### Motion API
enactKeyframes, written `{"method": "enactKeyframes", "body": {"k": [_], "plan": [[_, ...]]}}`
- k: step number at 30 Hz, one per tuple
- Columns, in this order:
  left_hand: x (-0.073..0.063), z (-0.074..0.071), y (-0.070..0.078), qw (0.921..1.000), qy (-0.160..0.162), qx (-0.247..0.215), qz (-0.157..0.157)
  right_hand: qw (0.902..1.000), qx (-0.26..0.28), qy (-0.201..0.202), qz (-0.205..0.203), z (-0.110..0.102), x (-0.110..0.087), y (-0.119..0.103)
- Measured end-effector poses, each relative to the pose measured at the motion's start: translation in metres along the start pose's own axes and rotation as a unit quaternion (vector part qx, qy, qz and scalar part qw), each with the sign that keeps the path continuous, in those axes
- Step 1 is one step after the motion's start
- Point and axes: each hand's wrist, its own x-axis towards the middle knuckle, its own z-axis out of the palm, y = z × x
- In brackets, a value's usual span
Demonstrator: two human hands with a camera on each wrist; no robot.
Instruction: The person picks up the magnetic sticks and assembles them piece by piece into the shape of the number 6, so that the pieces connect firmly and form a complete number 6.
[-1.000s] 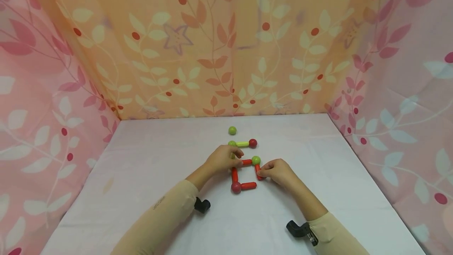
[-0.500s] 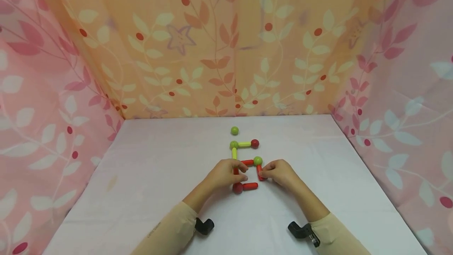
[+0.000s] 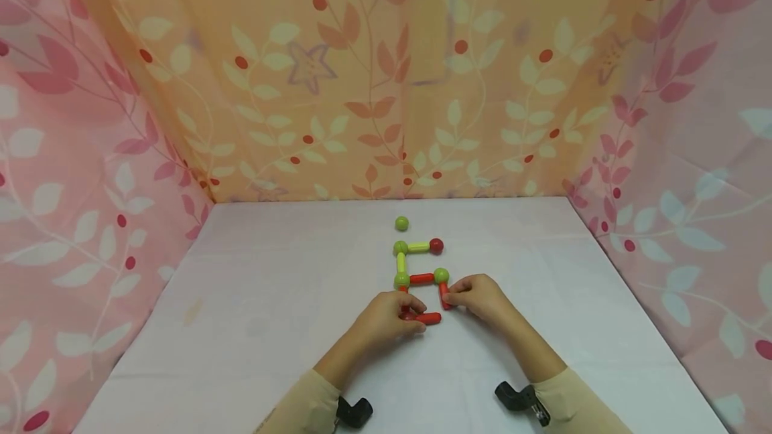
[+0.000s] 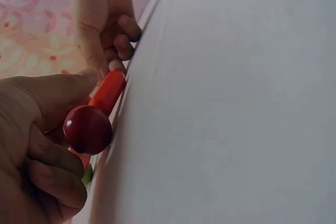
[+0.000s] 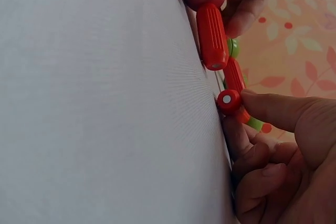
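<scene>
Magnetic rods and balls form an angular figure on the white table. My left hand [image 3: 386,317] is at its lower left corner, thumb and fingers about a red ball [image 4: 87,129]. From that ball a red rod [image 5: 212,38] points right, its far end free. My right hand [image 3: 479,293] pinches another red rod [image 3: 444,295] between thumb and fingers. This rod hangs down from a green ball [image 3: 441,275], and its bare magnetic end shows in the right wrist view. A horizontal red rod [image 3: 421,278] links this ball to a second green ball [image 3: 402,279].
Farther back, a yellow-green rod [image 3: 401,262] runs up to a green ball [image 3: 401,247]. Another yellow-green rod [image 3: 418,246] joins that to a red ball [image 3: 436,246]. A separate green ball [image 3: 401,223] lies behind. Patterned curtains [image 3: 271,119] enclose the table [image 3: 271,273].
My left hand has moved down the figure's left side toward the front, from the middle green ball to the lower red ball. The right hand keeps its pinch on the rod.
</scene>
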Motion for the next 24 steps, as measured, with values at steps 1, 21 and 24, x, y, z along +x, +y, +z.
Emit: {"method": "enactKeyframes", "body": {"k": [1,21,24], "plan": [[-0.0004,0.0017,-0.0022,1.0,0.003,0.002,0.0,1.0,-0.001,-0.001,0.001,0.0003,0.0004,0.0004],[-0.0045,0.0099,-0.0039,0.9953,0.051,0.077,0.031,1.0,-0.002,-0.004,-0.001,0.0013,0.0029,0.0007],[-0.0028,0.0114,-0.0045,0.9962,0.058,0.059,0.03,1.0,-0.003,-0.006,-0.001,-0.0005,0.0023,0.0003]]}}
